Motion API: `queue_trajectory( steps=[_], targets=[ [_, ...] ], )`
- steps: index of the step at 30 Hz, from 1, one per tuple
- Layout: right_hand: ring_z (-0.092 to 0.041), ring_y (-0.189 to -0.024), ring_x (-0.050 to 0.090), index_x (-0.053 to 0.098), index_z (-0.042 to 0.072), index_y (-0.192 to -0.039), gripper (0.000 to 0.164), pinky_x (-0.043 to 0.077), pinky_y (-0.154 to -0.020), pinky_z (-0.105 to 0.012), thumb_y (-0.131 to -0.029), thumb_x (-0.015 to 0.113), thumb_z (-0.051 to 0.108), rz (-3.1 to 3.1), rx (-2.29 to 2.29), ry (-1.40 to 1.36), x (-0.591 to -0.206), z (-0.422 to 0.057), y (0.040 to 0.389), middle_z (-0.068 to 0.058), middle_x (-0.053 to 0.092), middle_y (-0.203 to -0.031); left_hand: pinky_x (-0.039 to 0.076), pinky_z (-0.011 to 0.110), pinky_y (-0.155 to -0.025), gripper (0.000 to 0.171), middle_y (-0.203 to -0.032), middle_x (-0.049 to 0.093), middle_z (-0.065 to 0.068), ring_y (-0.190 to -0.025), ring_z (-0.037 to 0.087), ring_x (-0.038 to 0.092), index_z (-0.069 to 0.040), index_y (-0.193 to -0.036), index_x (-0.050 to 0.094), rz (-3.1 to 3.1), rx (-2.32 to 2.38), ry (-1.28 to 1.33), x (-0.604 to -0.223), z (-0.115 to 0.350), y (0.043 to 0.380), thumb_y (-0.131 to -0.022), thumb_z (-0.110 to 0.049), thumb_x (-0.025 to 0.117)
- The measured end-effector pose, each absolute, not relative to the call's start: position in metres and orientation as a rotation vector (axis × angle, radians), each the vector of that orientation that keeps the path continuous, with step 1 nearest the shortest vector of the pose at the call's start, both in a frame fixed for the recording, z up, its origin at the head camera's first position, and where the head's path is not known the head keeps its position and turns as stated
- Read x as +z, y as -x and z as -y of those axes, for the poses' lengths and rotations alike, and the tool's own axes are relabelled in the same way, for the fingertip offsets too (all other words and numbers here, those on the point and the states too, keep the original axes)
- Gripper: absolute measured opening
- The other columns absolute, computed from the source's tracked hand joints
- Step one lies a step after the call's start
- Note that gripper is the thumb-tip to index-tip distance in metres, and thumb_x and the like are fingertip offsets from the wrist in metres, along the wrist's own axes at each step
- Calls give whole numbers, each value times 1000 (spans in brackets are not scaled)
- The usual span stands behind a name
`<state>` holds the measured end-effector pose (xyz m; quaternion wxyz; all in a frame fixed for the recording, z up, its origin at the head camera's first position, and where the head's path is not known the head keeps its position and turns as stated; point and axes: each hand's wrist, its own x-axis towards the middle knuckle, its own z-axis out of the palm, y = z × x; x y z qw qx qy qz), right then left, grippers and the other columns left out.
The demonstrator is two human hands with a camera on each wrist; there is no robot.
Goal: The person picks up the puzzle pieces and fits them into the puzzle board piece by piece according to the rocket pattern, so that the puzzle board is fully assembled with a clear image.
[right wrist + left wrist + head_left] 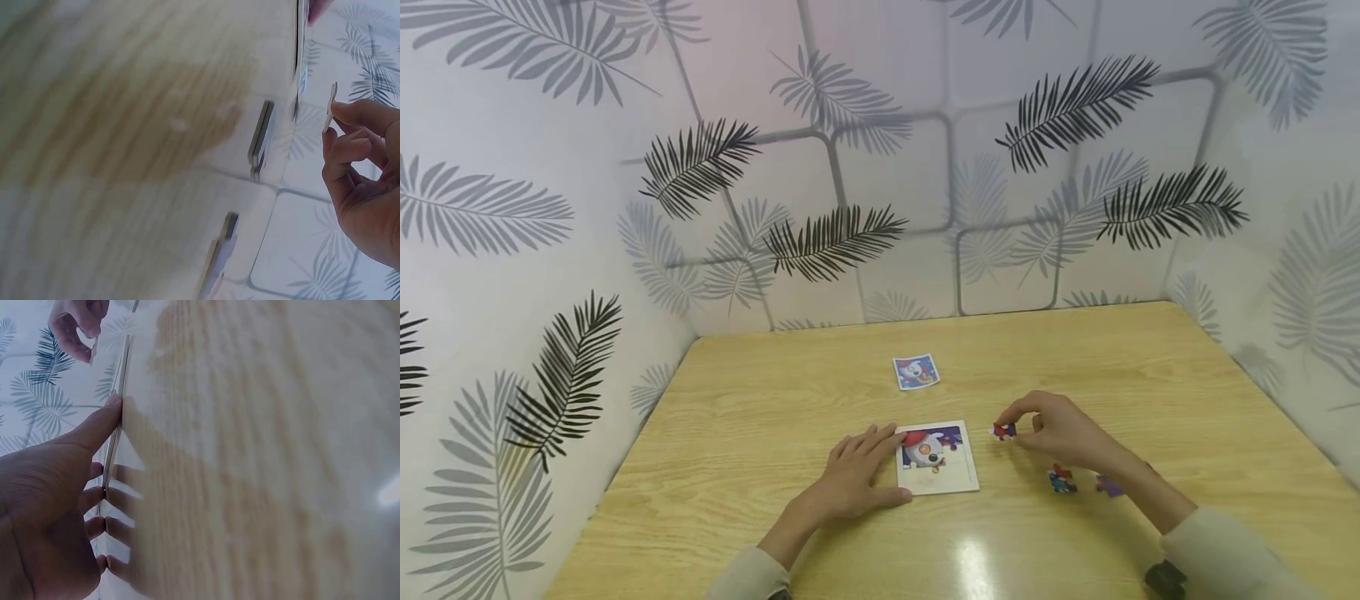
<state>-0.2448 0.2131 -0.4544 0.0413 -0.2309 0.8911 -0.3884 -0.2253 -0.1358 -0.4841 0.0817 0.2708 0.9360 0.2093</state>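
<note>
My left hand lies at the left edge of a square puzzle board, thumb and fingers spread out and touching its border. Part of a picture, a white dog's head in a red hat, fills the board's upper area; the lower part is bare. To the right of the board, my right hand pinches a puzzle piece between thumb and fingers, raised off the table. In the right wrist view that puzzle piece appears edge-on at the fingertips.
Behind the board lies a small picture card with a similar dog. Loose puzzle pieces lie under and beside my right forearm, including a purple piece. A patterned wall borders the wooden table at the back.
</note>
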Motion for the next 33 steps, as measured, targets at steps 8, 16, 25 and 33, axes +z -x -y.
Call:
queue_trajectory(
  steps=[8,16,25,33],
  targets=[
    [-3,-54,39,75,10,-106,26,39,-51,-18,-83,70,-2,-2707,-1131,841,-457,-185,250,-9,70,-112,11,63,-122,85,-167,24,5,-154,35,19,-21,-158,31,-2795,626,-819,-483,136,226,-90,-58,65],
    [-11,-73,48,77,13,-100,25,42,-59,-19,-81,71,-2,-2712,-1078,918,-459,-166,254,-6,71,-107,11,62,-122,85,-167,24,3,-154,35,18,-22,-158,30,-2792,631,-816,-485,136,227,-89,-61,64],
    [-19,-88,57,78,15,-97,25,45,-74,-26,-78,73,-1,-2721,-1004,891,-461,-150,254,0,69,-101,11,62,-122,85,-167,25,4,-154,36,18,-22,-158,31,-2787,644,-820,-483,136,227,-90,-58,65],
    [-18,-97,60,79,15,-97,28,51,-90,-42,-78,73,-4,-2743,-936,807,-464,-140,255,2,69,-100,10,62,-122,85,-167,24,4,-154,35,18,-22,-158,31,-2789,621,-820,-486,136,227,-90,-60,64]
  ],
)
